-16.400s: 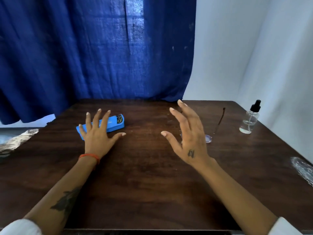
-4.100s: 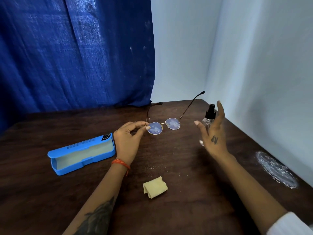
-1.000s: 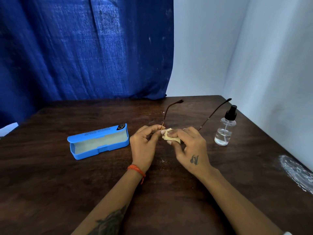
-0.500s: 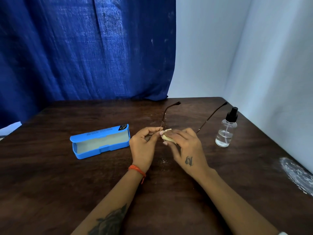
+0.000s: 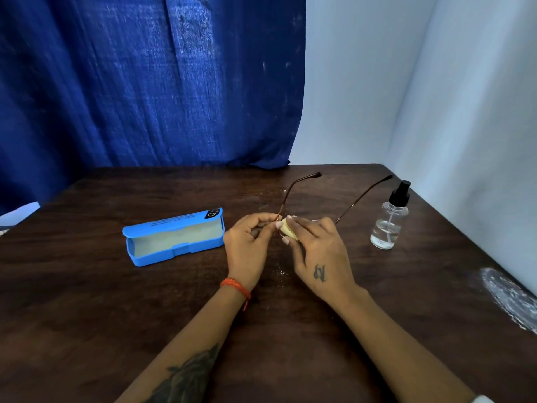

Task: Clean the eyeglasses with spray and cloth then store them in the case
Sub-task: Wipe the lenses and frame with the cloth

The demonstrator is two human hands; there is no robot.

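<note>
Both hands work together: the left hand (image 5: 247,242) pinches the eyeglasses (image 5: 286,196) steady, while the right hand (image 5: 318,251) pinches the cloth (image 5: 288,228); rub gently, in little circles.

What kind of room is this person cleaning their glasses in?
Probably a makeshift recording corner, not a shop: a bare dark wooden table pushed into a corner, a blue curtain behind it, and plain pale walls. I cannot tell more than that.

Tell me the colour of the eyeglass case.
Bright blue, with a pale lining inside: the open eyeglass case, seen in the head view.
</note>
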